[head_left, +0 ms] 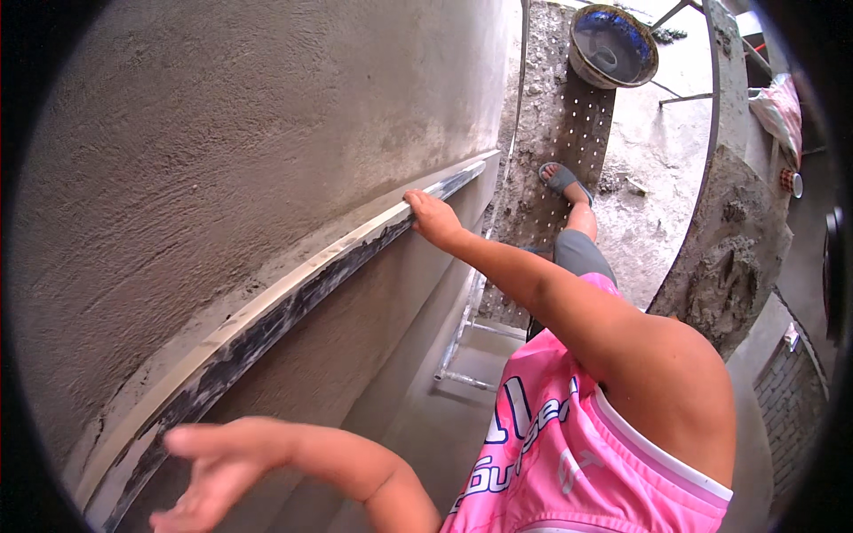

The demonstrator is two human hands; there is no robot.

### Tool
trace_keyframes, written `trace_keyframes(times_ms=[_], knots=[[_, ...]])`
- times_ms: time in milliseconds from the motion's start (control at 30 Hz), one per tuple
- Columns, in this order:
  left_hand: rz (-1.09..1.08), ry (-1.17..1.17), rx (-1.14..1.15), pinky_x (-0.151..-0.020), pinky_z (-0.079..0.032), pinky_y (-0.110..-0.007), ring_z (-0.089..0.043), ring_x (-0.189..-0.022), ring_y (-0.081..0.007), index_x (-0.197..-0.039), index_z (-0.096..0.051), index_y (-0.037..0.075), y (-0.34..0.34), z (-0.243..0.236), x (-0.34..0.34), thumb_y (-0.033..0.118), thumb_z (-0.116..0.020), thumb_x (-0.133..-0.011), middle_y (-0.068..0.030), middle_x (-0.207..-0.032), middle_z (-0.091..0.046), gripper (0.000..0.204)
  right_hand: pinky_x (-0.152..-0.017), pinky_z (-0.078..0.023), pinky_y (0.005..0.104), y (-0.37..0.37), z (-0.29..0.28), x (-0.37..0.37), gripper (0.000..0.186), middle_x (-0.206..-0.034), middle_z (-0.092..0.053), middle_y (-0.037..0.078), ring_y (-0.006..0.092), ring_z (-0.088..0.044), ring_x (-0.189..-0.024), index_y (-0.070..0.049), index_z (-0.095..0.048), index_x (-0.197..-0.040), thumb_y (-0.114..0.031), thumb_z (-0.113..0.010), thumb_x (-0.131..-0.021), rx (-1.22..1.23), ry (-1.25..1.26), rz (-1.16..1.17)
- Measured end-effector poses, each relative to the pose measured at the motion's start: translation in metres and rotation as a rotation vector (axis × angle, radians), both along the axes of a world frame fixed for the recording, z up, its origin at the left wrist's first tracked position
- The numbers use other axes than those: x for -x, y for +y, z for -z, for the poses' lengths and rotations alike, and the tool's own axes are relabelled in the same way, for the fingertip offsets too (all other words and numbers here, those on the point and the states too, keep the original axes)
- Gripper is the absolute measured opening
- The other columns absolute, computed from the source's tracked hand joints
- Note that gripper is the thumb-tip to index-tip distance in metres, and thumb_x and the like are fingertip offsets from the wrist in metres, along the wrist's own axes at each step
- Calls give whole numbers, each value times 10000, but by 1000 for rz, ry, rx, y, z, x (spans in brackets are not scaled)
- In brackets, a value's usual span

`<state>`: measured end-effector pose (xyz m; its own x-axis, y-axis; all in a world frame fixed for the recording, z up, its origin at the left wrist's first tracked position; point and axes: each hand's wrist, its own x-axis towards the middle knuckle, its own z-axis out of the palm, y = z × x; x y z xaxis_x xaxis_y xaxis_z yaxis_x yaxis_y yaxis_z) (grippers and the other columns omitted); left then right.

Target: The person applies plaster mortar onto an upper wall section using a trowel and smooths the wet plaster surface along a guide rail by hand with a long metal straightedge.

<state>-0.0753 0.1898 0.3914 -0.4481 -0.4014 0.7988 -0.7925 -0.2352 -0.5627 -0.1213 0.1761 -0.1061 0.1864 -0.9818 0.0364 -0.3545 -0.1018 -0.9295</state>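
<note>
Against the plastered wall (267, 160), the long bar (302, 289) runs from eight o'clock to one, grasped by your right hand (434, 219) near twelve, apparently to steady it flush, while your left hand (224, 457) at half past seven is spread and released, contact unconfirmed.

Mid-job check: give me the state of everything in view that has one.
Right hand: closed on the long bar
Left hand: open, motion-blurred
Long bar: slanted along the wall, smeared
Wall: grey, unevenly textured
Bucket: upright, part-filled, splattered
Sandal: worn
</note>
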Motion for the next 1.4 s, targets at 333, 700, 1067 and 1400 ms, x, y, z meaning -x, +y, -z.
trace_keyframes(times_ms=[333, 700, 1067, 1400], knots=[[-305, -281, -1491, -1270, -121, -470, -244, -1535, -334, -1509, -422, 45, 13, 277, 26, 230, -521, -958, -179, -1633, -310, 590, -1095, -429, 431, -4, 1, 3, 500, -1397, -579, 166, 284, -556, -1310, -35, -514, -1323, -159, -655, -860, 103, 113, -79], [-356, -565, -1360, -1275, -61, -427, -360, -1474, -240, -1575, -333, 126, 0, 335, -29, 301, -440, -994, -102, -1539, -440, 616, -1168, -341, 453, -18, 17, 3, 584, -1466, -533, 114, 234, -480, -1395, -29, -509, -1391, -247, -664, -872, 227, 32, -248], [-491, -710, -1088, -1234, -177, -386, -438, -1369, -128, -1408, -501, 203, 9, 358, -35, 376, -523, -927, 21, -1413, -510, 512, -1199, -300, 480, -28, 49, 0, 912, -1511, -483, 136, 266, -448, -1421, -2, -430, -1440, -239, -864, -675, 410, -215, -353], [-592, -525, -1011, -1289, -245, -317, -404, -1408, -114, -1478, -436, 309, 19, 365, -40, 220, -661, -838, 103, -1456, -478, 684, -1211, -256, 526, -5, 223, -2, 979, -1564, -337, 221, 404, -345, -1442, -36, -292, -1528, -215, -847, -741, 425, -302, -268]])
